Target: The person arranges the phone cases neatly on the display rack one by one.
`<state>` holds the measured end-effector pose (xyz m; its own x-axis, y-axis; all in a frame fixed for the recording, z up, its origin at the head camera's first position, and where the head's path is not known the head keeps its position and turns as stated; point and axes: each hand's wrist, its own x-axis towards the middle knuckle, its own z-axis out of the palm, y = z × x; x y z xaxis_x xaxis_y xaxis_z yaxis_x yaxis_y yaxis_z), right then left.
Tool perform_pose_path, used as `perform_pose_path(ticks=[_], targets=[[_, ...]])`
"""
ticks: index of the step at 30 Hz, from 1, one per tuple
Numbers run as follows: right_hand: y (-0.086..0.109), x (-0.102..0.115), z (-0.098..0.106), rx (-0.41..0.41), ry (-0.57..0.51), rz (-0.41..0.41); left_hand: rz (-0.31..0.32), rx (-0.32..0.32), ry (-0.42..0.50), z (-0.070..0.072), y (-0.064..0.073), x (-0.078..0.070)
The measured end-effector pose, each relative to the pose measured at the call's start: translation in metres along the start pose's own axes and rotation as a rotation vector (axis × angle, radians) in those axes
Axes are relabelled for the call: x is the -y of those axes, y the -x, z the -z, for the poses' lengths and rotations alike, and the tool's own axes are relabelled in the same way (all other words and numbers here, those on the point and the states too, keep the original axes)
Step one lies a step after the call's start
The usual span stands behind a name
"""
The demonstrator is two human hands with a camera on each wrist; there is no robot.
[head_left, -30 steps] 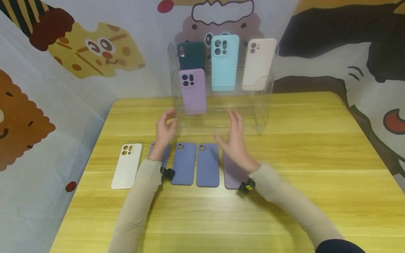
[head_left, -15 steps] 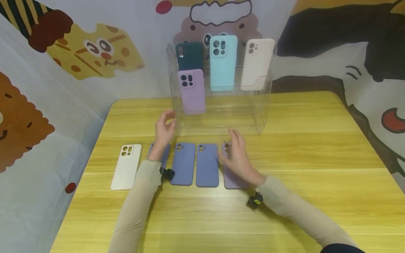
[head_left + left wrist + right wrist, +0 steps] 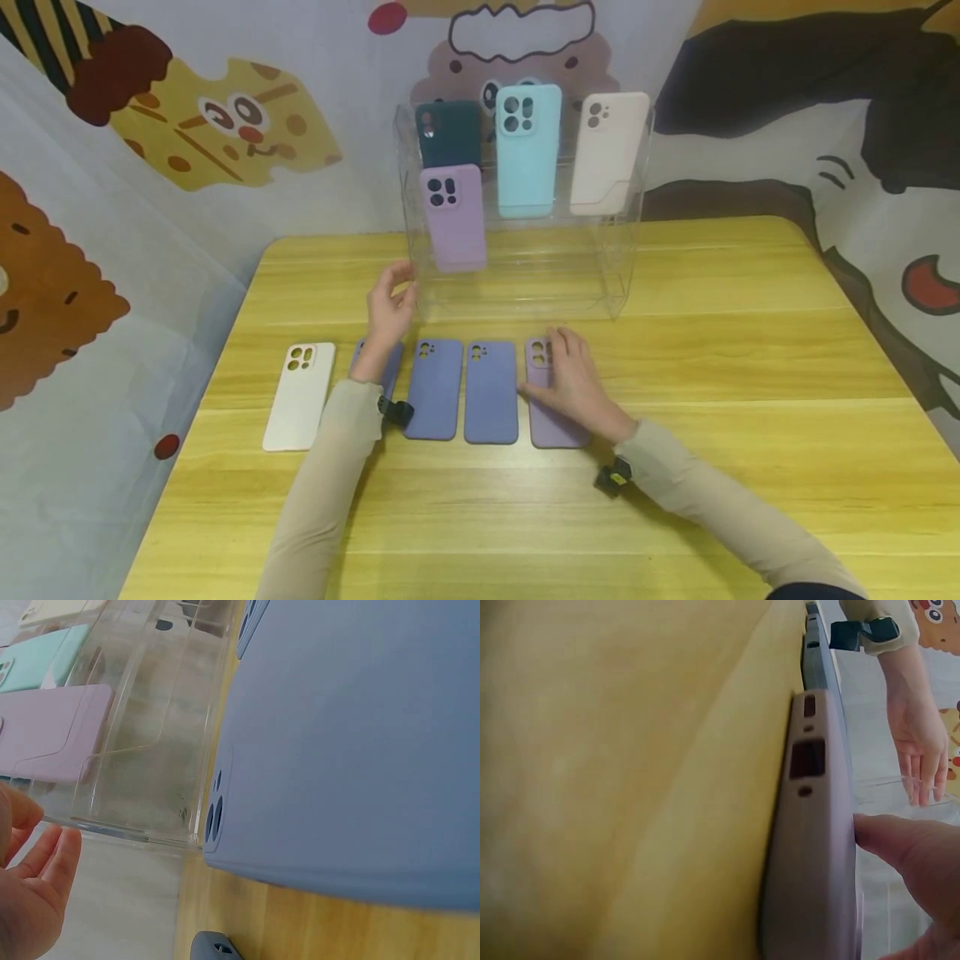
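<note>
My left hand [image 3: 390,312] is beside the left wall of a clear acrylic display stand [image 3: 558,287], fingers loosely bent. In the left wrist view its fingertips [image 3: 69,836] lie at the stand's edge; I cannot tell how firmly they touch. My right hand [image 3: 579,383] spreads over a light purple phone case [image 3: 551,421] lying flat at the row's right end. The thumb is at its left edge, with the other fingers over its camera end. In the right wrist view the thumb [image 3: 889,836] meets the purple phone case [image 3: 814,847]; the other fingers are mostly out of view.
Blue phone cases [image 3: 491,400] lie left of the purple one, one partly under my left wrist. A white phone case [image 3: 296,400] ends the row. Dark green [image 3: 450,133], turquoise [image 3: 528,167], pinkish-white [image 3: 609,154] and lilac [image 3: 459,221] phone cases stand on the display.
My right hand has drawn back from the front of the stand and come down onto the purple phone case. My left hand has stayed beside the stand.
</note>
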<state>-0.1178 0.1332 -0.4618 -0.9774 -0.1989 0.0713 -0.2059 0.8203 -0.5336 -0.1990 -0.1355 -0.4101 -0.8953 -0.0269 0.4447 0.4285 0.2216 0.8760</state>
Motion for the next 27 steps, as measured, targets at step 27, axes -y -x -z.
perform_pose_path(ticks=[27], targets=[[-0.012,0.007,0.012,0.058,0.019,-0.054,0.004,0.009,-0.007,0.001,0.0,-0.001]])
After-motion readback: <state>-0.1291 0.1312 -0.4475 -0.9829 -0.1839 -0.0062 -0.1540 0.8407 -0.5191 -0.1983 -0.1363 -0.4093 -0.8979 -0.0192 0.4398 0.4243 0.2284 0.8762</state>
